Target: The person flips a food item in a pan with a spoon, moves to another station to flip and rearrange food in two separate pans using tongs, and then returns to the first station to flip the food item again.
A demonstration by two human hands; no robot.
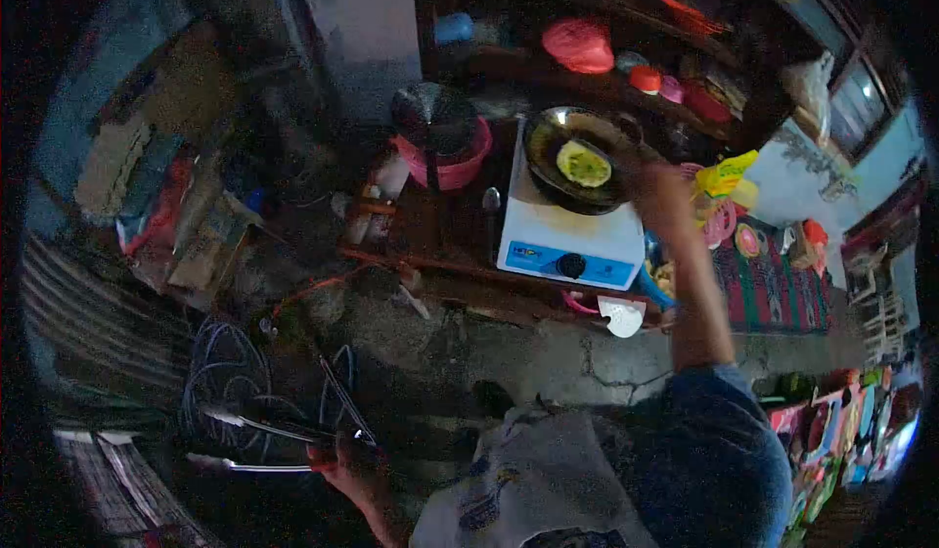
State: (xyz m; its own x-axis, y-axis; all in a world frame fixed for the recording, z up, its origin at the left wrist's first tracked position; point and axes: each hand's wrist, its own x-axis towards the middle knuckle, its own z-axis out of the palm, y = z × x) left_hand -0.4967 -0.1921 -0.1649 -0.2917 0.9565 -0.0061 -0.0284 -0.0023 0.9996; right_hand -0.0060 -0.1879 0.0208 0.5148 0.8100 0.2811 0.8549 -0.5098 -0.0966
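Observation:
My left hand [354,468] is closed around a pair of metal tongs [269,468], low at the left. The two arms of the tongs point left, with their tips spread apart. On a white single-burner stove [577,235] with a blue front panel stands a dark wok [550,162]. A yellow-green omelette [584,165] lies inside it. My right hand [662,196] is at the wok's right rim, close to its handle [629,128]. Motion blur smears the fingers, so whether they touch the wok cannot be seen.
A pink basin [455,172] with a dark strainer [430,118] sits left of the stove, and a spoon [492,199] lies between. A yellow packet [726,174] stands at the right. Shelves behind hold a red bag [579,45]. A coiled hose [230,352] lies on the floor.

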